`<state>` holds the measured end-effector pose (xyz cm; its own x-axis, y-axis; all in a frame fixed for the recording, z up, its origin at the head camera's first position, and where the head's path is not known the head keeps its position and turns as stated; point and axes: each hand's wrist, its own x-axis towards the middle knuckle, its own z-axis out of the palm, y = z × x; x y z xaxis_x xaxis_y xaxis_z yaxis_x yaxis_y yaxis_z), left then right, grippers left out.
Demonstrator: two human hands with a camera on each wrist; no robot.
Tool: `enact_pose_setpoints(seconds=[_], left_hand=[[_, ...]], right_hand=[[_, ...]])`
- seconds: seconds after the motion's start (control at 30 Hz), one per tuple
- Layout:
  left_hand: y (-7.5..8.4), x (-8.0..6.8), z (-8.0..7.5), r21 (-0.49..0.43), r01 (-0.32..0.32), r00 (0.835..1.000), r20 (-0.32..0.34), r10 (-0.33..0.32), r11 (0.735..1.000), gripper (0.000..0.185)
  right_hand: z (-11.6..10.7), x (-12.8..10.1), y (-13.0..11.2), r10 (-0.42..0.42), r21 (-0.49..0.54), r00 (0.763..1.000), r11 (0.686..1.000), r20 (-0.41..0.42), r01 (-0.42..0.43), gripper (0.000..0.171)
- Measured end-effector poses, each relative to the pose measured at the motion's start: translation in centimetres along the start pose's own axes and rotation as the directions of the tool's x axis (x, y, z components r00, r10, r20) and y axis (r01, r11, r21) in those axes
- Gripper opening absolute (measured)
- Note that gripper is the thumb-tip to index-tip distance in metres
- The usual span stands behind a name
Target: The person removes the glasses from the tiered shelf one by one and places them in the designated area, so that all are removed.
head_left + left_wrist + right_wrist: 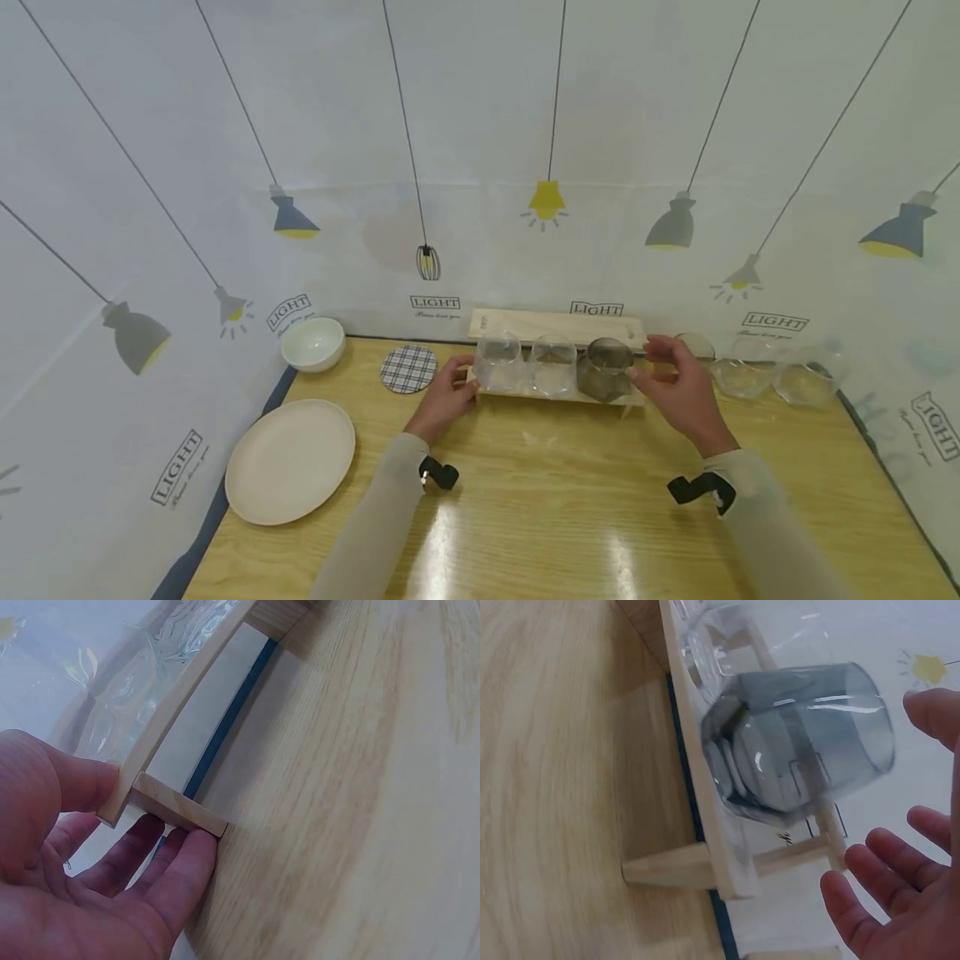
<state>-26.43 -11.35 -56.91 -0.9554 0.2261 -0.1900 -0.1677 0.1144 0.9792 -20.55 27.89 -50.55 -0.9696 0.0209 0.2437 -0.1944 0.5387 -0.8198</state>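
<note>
A pale wooden table [555, 508] is enclosed by white sheeting printed with hanging lamps; the word "LIGHT" is repeated on it. At the back a wooden rack [555, 392] holds two clear glasses and a smoky grey glass [606, 367]. The rack's left end is pinched by the left hand [444, 402]. The right hand [678, 387] is held open, fingers spread, just beside the grey glass. A plate [290, 460], a bowl [313, 342] and a checked coaster [408, 368] lie to the left.
</note>
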Motion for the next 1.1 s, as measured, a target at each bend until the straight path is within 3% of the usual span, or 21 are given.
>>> enact_pose_setpoints(seconds=[0.2,0.5,1.1], left_hand=[[0.1,-0.3,0.0,-0.006,-0.001,1.0,0.006,0.001,1.0,0.045],[0.0,-0.1,0.0,-0.007,-0.002,1.0,0.006,0.002,1.0,0.044],[0.3,-0.2,0.1,0.011,-0.013,1.0,-0.001,0.014,1.0,0.046]], right_hand=[[2.1,0.3,0.2,0.019,0.046,0.999,0.999,0.042,-0.02,0.08],[3.8,0.5,0.6,0.012,0.04,0.997,0.999,0.076,-0.015,0.087],[4.2,0.5,1.2,0.068,0.041,0.988,0.996,0.139,-0.074,0.097]])
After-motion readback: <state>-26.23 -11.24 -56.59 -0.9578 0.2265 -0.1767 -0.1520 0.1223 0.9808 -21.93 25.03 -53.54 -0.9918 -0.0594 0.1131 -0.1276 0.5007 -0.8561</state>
